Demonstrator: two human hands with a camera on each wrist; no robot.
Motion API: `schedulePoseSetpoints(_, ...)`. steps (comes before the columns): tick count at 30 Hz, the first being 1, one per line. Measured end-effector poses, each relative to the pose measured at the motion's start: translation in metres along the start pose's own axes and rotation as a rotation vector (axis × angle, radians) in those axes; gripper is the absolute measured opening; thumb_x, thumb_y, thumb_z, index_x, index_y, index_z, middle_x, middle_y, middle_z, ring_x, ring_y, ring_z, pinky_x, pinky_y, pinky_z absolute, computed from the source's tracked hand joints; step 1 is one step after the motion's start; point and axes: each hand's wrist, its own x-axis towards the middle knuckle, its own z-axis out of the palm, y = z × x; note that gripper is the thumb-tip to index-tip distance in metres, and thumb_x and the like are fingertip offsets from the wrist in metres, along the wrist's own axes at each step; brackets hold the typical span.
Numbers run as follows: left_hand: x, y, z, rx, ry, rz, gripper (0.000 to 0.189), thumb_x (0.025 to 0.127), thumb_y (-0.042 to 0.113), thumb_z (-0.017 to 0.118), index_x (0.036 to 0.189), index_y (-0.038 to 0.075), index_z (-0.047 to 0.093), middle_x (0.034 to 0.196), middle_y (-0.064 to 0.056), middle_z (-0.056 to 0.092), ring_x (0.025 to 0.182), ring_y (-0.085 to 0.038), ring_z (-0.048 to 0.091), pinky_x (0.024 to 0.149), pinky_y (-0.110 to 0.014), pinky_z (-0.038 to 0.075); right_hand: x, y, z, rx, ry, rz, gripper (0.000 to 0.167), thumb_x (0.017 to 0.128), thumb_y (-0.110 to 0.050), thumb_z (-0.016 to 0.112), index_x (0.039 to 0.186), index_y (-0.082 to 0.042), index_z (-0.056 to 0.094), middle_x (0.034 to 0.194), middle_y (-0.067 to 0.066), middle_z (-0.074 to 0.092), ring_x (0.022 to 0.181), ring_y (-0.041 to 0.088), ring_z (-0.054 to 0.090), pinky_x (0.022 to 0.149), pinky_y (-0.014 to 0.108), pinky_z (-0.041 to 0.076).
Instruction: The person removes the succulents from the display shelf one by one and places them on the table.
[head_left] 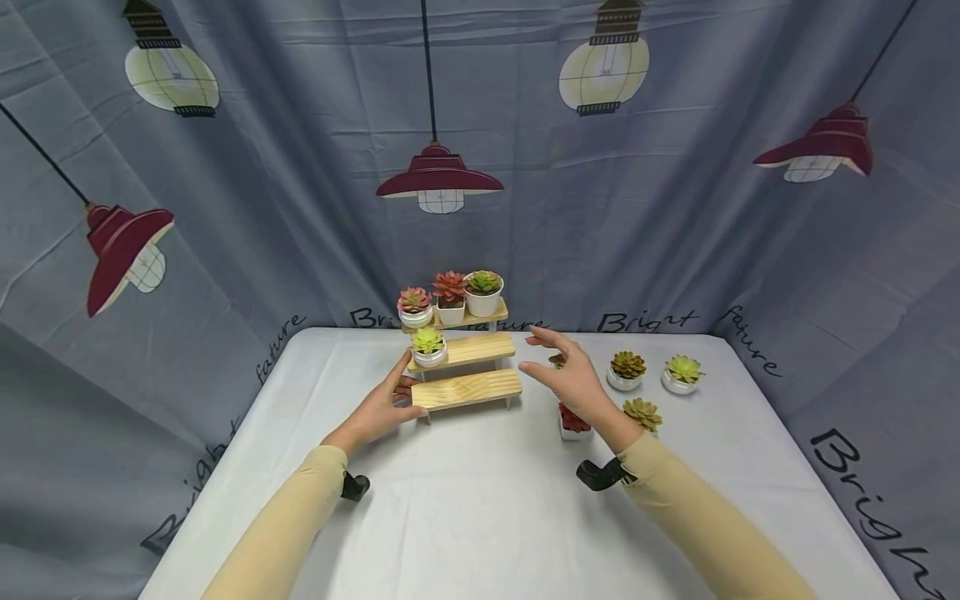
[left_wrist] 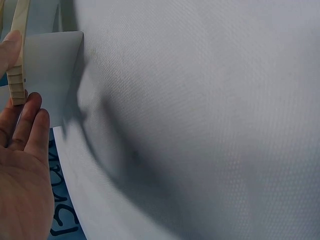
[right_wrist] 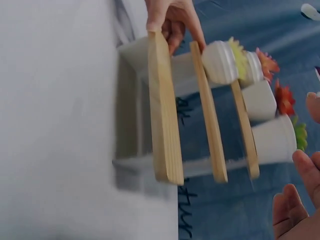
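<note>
A three-tier wooden plant stand with pale plank steps and white side panels stands at the back of the table. My left hand grips its left end, the thumb on the lowest plank and a finger reaching up to the middle one. On the middle plank's left end sits a yellow-green succulent in a round white pot. The top plank bears a pink succulent, a red succulent and a green succulent. To the right of the stand, my right hand hovers with fingers and thumb spread, holding nothing.
Right of the stand, a dark red succulent, an olive succulent, a brownish-green succulent and a light green succulent stand on the white tablecloth. Another plant is mostly hidden behind my right hand. A grey-blue curtain hangs behind.
</note>
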Motion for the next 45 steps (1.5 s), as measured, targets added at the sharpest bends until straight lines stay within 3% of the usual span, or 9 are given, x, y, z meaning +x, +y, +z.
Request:
schedulePoseSetpoints(12,-0.002,0.002,-0.001,-0.005,0.001,0.001,0.114,0.088,0.023,0.084,0.163,0.045,0.002,0.140,-0.012,0.052,0.129,-0.031,0.053,0.116,-0.044,0.041,0.023,-0.005,0.040,0.051,-0.055,-0.002,0.065,0.093,-0.031,0.078,0.151,-0.018,0.051,0.141,0.005,0.058,0.135,0.031,0.045,0.107,0.051,0.040)
schedulePoseSetpoints(16,-0.003,0.003,-0.001,-0.007,0.002,0.003,0.114,0.088,0.022,0.085,0.165,0.040,0.002,0.139,-0.014,0.053,0.129,-0.033,0.053,0.116,-0.045,0.042,0.029,-0.005,0.048,0.058,-0.067,-0.008,0.064,0.093,-0.027,0.079,0.150,-0.018,0.052,0.141,0.006,0.059,0.135,0.026,0.046,0.109,0.054,0.039)
schedulePoseSetpoints(25,-0.003,0.003,0.000,-0.022,0.009,0.012,0.113,0.088,0.020,0.085,0.166,0.036,0.005,0.138,-0.017,0.053,0.128,-0.036,0.054,0.116,-0.049,0.041,0.040,-0.007,0.071,0.032,-0.074,0.016,0.064,0.093,-0.025,0.079,0.150,-0.012,0.053,0.140,0.001,0.058,0.142,0.023,0.036,0.113,0.052,0.038)
schedulePoseSetpoints(32,-0.003,0.002,-0.001,-0.007,0.000,0.005,0.112,0.089,0.022,0.084,0.165,0.039,0.002,0.140,-0.014,0.053,0.127,-0.032,0.054,0.116,-0.047,0.041,0.045,-0.009,0.090,-0.076,-0.040,0.051,0.066,0.088,-0.034,0.083,0.147,-0.019,0.058,0.139,-0.002,0.057,0.144,0.025,0.030,0.116,0.053,0.035)
schedulePoseSetpoints(45,-0.001,0.000,-0.002,-0.005,-0.014,-0.004,0.112,0.090,0.024,0.083,0.163,0.045,0.000,0.140,-0.011,0.052,0.129,-0.030,0.053,0.118,-0.045,0.039,0.055,-0.005,0.115,-0.264,-0.039,-0.020,0.069,0.087,-0.044,0.082,0.147,-0.017,0.058,0.138,0.001,0.061,0.140,0.028,0.036,0.115,0.058,0.031)
